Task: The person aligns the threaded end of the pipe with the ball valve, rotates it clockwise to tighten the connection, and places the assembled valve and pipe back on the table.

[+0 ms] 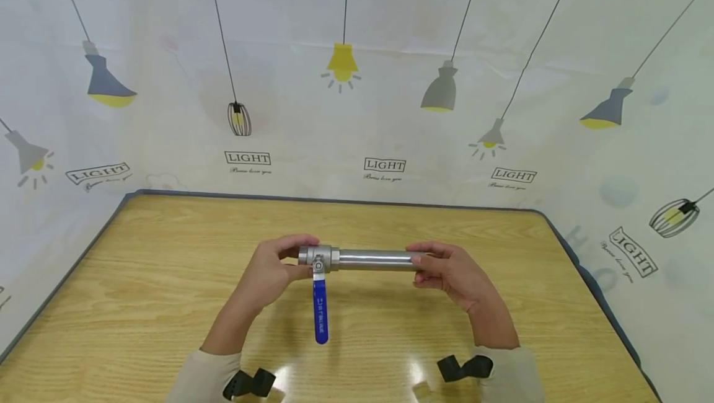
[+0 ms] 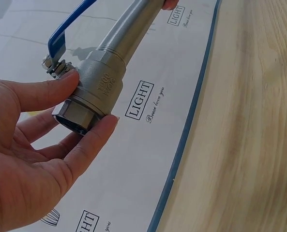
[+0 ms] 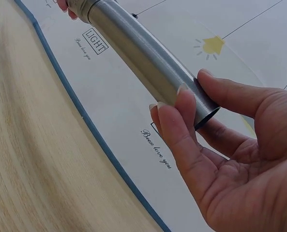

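A metal ball valve with a blue lever handle is joined end to end with a smooth steel pipe. Both are held level above the table in the head view. My left hand pinches the valve body between thumb and fingers at its hexagonal end. At the pipe's far end, my right hand grips the tube with thumb and fingertips. The lever points toward me, below the valve. In the left wrist view, raised lettering shows on the valve body. The pipe's open end shows in the right wrist view.
The wood-grain table has a dark blue edge strip. Behind it and at both sides hangs a white sheet printed with lamps and lettering. Black straps with small mounts sit on both sleeves.
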A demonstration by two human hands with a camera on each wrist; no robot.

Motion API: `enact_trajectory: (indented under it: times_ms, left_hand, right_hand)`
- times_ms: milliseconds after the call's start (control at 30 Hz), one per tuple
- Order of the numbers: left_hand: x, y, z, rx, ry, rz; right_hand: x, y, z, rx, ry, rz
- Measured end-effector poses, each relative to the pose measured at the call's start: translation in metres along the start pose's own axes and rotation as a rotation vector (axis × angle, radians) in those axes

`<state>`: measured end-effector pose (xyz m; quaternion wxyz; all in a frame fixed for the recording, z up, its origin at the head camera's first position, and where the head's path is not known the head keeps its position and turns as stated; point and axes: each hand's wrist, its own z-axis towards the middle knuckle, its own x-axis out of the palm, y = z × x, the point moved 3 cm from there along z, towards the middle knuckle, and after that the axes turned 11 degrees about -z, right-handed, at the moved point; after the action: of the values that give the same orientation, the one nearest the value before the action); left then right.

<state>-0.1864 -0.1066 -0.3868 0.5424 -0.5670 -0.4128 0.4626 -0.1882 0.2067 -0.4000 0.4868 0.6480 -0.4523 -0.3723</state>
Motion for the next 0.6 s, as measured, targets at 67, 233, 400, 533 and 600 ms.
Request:
enact_trajectory:
  times_ms: [67, 233, 400, 533, 600]
  left_hand:
    - [0.0003, 0.0004, -0.0001, 0.000, 0.000, 0.000]
    - [0.0004, 0.0013, -0.0006, -0.003, 0.007, 0.001]
    - [-0.0011, 0.0004, -0.0008, 0.003, 0.008, -0.001]
    - [-0.0018, -0.0002, -0.0003, 0.007, 0.009, -0.002]
    - [-0.0017, 0.0001, 0.0000, 0.007, 0.009, 0.001]
  right_hand:
    - [0.0001, -0.0005, -0.0004, 0.000, -0.001, 0.002]
    - [-0.0002, -0.0015, -0.0006, 0.000, -0.002, -0.017]
    - [-0.0007, -0.0009, 0.0008, -0.018, 0.007, -0.037]
    - [-0.0010, -0.0006, 0.0013, -0.037, 0.012, -0.033]
    - [-0.0011, -0.0005, 0.0008, -0.045, 0.015, -0.028]
